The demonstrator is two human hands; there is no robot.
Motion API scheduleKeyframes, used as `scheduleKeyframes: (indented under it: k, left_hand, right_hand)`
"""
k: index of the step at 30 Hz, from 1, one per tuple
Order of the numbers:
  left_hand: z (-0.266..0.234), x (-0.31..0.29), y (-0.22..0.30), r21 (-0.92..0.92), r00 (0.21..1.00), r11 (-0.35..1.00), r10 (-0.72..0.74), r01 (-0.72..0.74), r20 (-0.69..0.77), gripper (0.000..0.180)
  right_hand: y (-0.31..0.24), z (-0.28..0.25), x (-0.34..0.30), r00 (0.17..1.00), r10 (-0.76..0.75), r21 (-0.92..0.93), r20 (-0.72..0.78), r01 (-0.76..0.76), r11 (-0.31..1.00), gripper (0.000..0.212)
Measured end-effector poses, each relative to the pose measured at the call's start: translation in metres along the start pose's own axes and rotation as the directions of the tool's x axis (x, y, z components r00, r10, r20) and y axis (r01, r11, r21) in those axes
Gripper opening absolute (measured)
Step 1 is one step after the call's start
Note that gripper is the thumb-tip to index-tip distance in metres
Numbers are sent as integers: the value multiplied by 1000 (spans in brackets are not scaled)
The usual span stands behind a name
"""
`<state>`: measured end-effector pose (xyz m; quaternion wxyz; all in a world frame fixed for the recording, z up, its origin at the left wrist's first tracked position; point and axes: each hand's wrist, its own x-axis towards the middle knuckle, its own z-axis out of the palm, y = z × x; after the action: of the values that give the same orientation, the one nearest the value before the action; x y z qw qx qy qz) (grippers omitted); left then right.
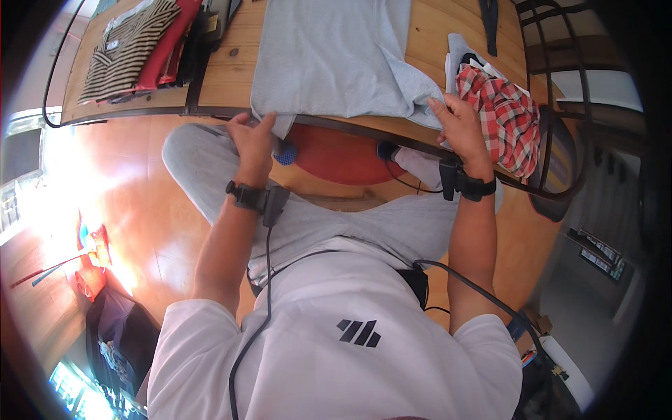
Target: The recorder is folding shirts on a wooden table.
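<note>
Right hand (460, 129) pinched the gray cloth (325, 66) by its near right corner; left hand (253, 143) met the left corner, grip unclear. Even, gentle tension seemed best against puckers.

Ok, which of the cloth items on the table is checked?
The red checked one, crumpled just right of the right hand. The striped one lies folded at far left; the grey cloth between them is plain.

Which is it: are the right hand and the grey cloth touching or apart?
Touching: the head view shows the right hand pinching the grey cloth near its right corner.
</note>
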<state>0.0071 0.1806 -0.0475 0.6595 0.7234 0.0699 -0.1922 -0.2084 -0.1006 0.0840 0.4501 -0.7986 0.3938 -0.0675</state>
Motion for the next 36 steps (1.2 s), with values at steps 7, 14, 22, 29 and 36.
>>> scheduleKeyframes:
  k: [7, 14, 22, 29, 36]
  left_hand:
    - [-20, 10, 8, -40, 921, 981, -165, 191, 352, 38]
    - [-72, 39, 101, -233, 894, 934, -157, 273, 419, 30]
    - [-77, 41, 79, 256, 992, 963, 52, -80, 113, 49]
    - [-27, 11, 41, 137, 893, 928, 282, -347, 351, 39]
    - [67, -34, 20, 158, 779, 987, -108, 12, 617, 55]
  right_hand:
    - [12, -5, 1, 999, -12, -34, -40, 11, 999, 28]
    - [20, -20, -8, 998, 26, 14, -52, -25, 1000, 28]
    - [14, -6, -21, 991, 69, -23, 117, -67, 998, 27]
    - [8, 43, -25, 976, -211, -75, 61, 216, 974, 31]
    - [-12, 93, -29, 934, -187, -1, 305, 197, 980, 35]
